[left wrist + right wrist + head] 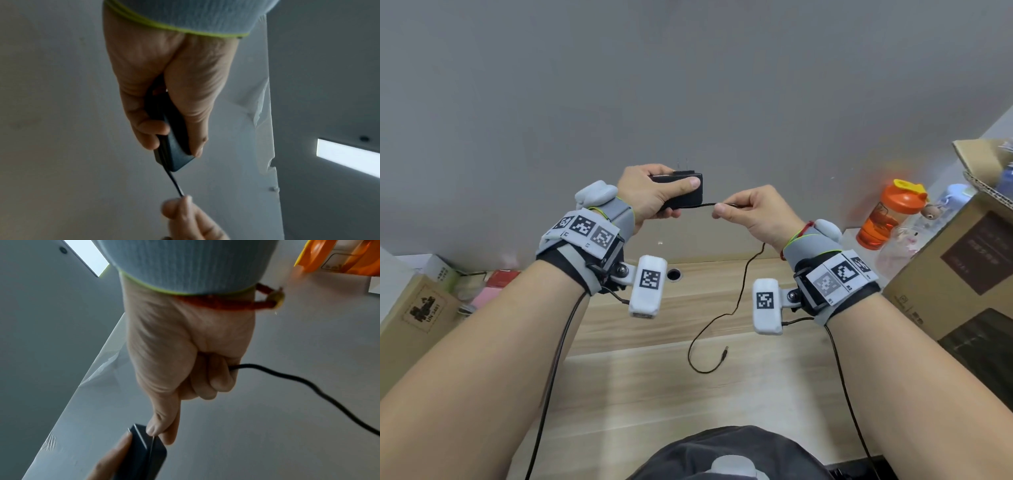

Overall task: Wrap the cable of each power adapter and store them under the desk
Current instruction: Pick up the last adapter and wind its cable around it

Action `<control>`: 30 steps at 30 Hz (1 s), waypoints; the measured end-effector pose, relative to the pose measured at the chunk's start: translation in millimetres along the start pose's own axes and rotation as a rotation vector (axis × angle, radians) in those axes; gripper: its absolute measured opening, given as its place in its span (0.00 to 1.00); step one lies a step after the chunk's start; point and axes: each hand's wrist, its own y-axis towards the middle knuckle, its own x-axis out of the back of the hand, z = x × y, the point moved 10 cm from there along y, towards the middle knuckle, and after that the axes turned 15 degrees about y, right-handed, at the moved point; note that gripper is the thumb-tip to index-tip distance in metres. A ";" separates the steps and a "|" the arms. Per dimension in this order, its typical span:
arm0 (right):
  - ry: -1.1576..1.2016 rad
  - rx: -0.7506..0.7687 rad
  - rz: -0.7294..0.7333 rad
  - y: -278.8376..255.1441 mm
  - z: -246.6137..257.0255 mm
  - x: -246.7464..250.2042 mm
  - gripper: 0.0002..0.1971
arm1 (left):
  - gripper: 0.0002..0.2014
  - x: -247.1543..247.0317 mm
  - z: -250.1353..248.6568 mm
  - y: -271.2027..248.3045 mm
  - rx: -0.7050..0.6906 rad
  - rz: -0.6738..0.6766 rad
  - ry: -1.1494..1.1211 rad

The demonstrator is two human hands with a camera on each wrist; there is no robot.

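My left hand (654, 195) grips a black power adapter (683, 192) in the air above the wooden desk (654, 377), thumb on top, its metal prongs pointing up. The left wrist view shows the adapter (174, 154) held between thumb and fingers. Just to its right, my right hand (750, 212) pinches the thin black cable (739, 291) close to the adapter. The rest of the cable runs through that fist, hangs down in a loose curve and ends in a small barrel plug (725, 353) over the desk. In the right wrist view the cable (308, 382) leaves the curled fingers.
An orange bottle (887, 212) and small items stand at the back right beside a large cardboard box (962, 267). Boxes (414, 315) crowd the left edge. A round cable hole (674, 274) sits in the desk near the grey wall.
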 end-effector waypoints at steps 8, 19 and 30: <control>-0.005 0.104 0.004 8.2 39.5 3.2 0.07 | 0.11 -16.8 -1.6 -7.4 -0.103 0.095 0.294; 0.040 0.150 -0.053 19.5 44.3 13.9 0.10 | 0.09 -44.6 -33.1 -30.7 -0.271 0.262 0.283; 0.043 0.023 0.021 6.0 -0.8 -21.4 0.17 | 0.14 -12.9 -34.9 -10.2 -0.195 -0.016 0.005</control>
